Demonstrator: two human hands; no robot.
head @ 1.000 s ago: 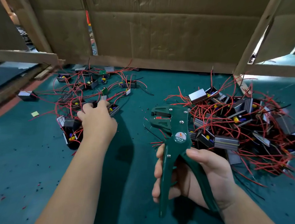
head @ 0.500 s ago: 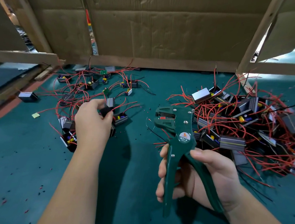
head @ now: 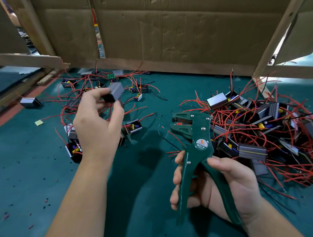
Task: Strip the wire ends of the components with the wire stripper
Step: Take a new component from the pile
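Component pinched in our left hand sits up-left of the stripper, mouth facing it, right hand wrapped round the handles.

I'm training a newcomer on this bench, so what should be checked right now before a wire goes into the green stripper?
1. Component in hand: ok, the left hand pinches a component above the mat.
2. Tool held: ok, the right hand holds the wire stripper by both handles.
3. Handles unsqueezed: ok, they stand spread apart.
4. Wire end at the stripper head: not ok, the component is apart from it, off to its left.
5. Held component's wires free of the pile: cannot tell, that area is blurred.
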